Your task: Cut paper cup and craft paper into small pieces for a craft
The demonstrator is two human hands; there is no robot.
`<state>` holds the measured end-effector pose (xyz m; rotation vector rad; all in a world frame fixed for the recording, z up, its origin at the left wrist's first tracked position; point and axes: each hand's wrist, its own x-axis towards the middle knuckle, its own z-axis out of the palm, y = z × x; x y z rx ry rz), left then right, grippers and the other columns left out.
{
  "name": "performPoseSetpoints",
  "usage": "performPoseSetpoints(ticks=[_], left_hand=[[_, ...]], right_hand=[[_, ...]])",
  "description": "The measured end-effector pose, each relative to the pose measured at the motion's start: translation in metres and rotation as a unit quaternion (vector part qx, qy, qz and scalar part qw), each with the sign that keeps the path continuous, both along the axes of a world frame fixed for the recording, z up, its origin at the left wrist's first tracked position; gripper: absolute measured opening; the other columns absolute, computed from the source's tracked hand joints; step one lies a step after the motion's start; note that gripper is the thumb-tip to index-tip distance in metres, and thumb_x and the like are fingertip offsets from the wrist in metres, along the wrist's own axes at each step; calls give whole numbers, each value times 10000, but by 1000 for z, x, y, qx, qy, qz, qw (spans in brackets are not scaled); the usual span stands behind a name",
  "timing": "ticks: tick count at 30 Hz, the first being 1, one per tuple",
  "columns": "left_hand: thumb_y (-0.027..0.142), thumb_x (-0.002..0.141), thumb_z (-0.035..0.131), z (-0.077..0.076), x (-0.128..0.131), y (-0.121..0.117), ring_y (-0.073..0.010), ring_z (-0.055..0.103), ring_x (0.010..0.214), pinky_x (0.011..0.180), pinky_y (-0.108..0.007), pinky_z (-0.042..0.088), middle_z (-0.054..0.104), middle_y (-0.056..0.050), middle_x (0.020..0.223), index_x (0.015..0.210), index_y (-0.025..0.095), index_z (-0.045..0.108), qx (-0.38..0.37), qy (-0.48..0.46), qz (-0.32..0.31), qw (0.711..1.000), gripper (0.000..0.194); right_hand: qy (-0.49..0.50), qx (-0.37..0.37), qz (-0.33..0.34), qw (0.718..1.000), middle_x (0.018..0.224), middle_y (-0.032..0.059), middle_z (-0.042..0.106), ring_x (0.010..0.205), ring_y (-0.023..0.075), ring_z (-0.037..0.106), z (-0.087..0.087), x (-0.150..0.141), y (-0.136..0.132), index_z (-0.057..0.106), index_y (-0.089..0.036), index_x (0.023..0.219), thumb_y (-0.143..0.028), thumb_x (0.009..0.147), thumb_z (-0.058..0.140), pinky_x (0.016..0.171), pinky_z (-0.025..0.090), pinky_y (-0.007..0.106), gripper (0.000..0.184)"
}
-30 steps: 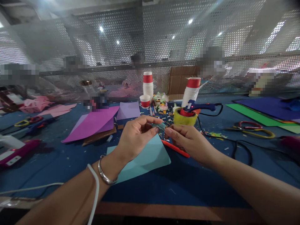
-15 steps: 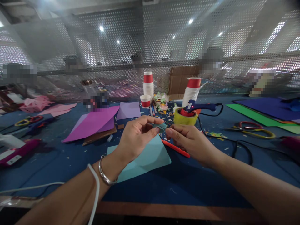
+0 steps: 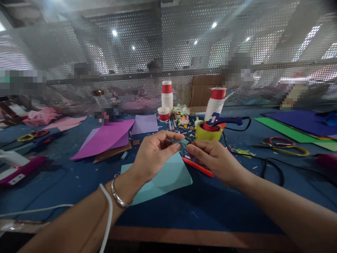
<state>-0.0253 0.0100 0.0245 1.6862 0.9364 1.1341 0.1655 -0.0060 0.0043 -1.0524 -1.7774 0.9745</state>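
Observation:
Between thumb and fingers, my left hand (image 3: 155, 154) grips a small piece of light blue paper (image 3: 183, 142). Close on its right, my right hand (image 3: 210, 154) is pinched at the paper's edge; whether it holds the paper or something tiny is hidden by the fingers. Below both hands a light blue sheet (image 3: 163, 181) lies on the blue table. An orange pen-like stick (image 3: 198, 167) rests under my right hand, beside the sheet. Behind that hand, a blue glue gun (image 3: 226, 120) sits on a yellow tape roll (image 3: 207, 134).
Purple and magenta sheets (image 3: 105, 138) lie left, near a pink power strip (image 3: 23, 170). Stacked paper cups (image 3: 166, 95) stand at the back with paper scraps. Scissors (image 3: 286, 146), black cable (image 3: 272, 167) and green sheets (image 3: 281, 130) lie right. A white cord (image 3: 107, 211) crosses my left forearm.
The small blue paper has tilted slightly between my fingers. Both hands stay in almost the same place, and the table things have not moved.

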Motion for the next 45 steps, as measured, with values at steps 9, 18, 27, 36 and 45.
performPoseSetpoints(ticks=[9,18,27,36,45], left_hand=[[247,783,738,0,0,0,-101,506,650,557,-236,382,652,-14,761,1011,185,749,-10,-5,0,1000,235],[255,785,741,1,1,1,-112,531,669,582,-240,411,673,-25,796,1020,185,747,-15,-1,-1,1000,245],[269,788,740,-1,2,0,-119,535,685,576,-240,397,644,-20,757,1028,187,743,-33,4,-8,999,254],[271,779,748,0,3,-1,-129,553,703,584,-252,410,654,-28,773,1021,188,744,-37,3,-11,999,256],[273,776,749,0,2,-1,-126,542,675,565,-250,402,644,-21,746,1018,192,749,-38,-3,-13,999,255]], right_hand=[[-11,12,-13,1000,620,-54,345,540,97,280,0,1,0,424,-210,643,-593,924,516,474,236,253,484],[-6,-24,-13,1000,567,-60,338,496,87,266,1,0,-2,453,-209,654,-616,911,523,421,196,236,487],[-4,-27,-2,1000,561,-67,336,492,83,261,1,0,-2,455,-206,652,-618,913,517,432,203,243,492],[-27,-1,-5,1000,577,-60,331,518,91,264,1,2,0,410,-211,634,-622,919,504,453,216,245,509],[-38,10,-10,999,584,-51,340,527,96,273,1,1,-1,405,-213,627,-614,930,486,451,229,245,509]])
